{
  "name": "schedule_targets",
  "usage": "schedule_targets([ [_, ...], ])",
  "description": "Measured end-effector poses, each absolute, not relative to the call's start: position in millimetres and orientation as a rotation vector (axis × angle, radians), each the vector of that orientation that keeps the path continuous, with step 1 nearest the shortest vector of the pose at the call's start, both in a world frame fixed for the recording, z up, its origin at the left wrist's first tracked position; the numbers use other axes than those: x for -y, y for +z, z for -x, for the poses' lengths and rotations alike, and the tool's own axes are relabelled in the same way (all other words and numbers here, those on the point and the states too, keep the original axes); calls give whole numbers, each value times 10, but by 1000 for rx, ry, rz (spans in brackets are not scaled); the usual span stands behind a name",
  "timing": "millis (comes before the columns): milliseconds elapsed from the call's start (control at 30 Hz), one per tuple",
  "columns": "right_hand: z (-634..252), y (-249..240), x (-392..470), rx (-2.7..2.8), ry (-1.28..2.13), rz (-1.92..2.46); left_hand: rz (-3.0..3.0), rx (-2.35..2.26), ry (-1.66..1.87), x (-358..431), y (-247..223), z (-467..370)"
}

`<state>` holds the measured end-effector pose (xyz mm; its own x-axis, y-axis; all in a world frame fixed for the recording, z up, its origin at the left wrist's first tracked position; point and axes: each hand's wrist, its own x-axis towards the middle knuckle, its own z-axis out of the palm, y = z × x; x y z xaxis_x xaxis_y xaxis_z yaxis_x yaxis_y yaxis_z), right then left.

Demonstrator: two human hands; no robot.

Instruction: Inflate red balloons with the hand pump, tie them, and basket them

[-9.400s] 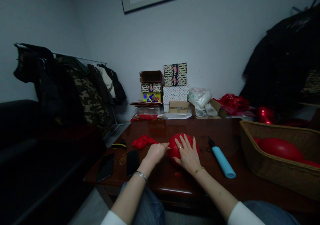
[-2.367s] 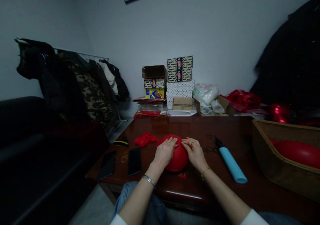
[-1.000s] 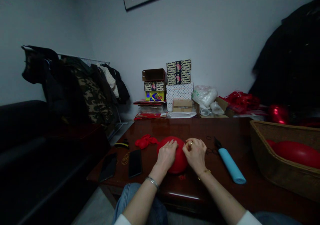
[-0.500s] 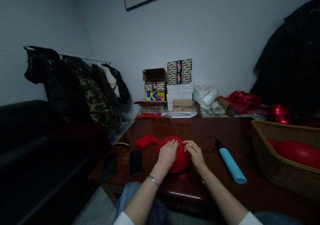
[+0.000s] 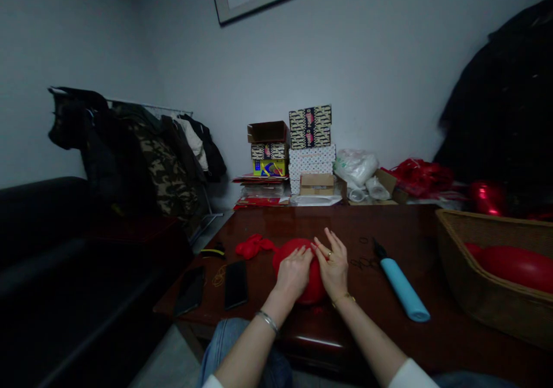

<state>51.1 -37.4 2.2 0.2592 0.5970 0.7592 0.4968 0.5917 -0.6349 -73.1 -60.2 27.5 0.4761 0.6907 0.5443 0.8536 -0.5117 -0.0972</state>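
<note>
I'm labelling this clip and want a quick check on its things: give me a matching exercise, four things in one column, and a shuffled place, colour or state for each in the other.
Things:
1. Pump
2. Round balloon
3. Basket
4. Camouflage jacket

Place, colour or state:
A. Touched by the left hand and the right hand
B. Hanging in the left part of the picture
C. Light blue with a dark tip
D. Brown and woven

Pairs: 1-C, 2-A, 3-D, 4-B

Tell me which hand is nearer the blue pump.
Right. The blue pump lies to the right of both hands; the right hand sits between it and the left hand.
</note>
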Motion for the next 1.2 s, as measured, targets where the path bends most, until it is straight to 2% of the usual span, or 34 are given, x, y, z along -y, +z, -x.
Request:
schedule_targets([
  [167,-540,-32,267,1399,398,1079,2395,1278,-678,599,268,774],
  [333,-725,-55,224,1450,478,1087,2470,1335,-840,574,336,894],
  [500,-653,48,295,1752,536,984,2559,1470,-888,537,442,1004],
  [667,-410,151,280,1953,414,971,2706,1516,-1008,504,482,1115],
  [933,-132,126,308,1829,242,1152,2652,1623,-1230,530,470,1086],
  [1200,-108,118,403,1779,39,1275,2321,1613,-889,612,360,1064],
])
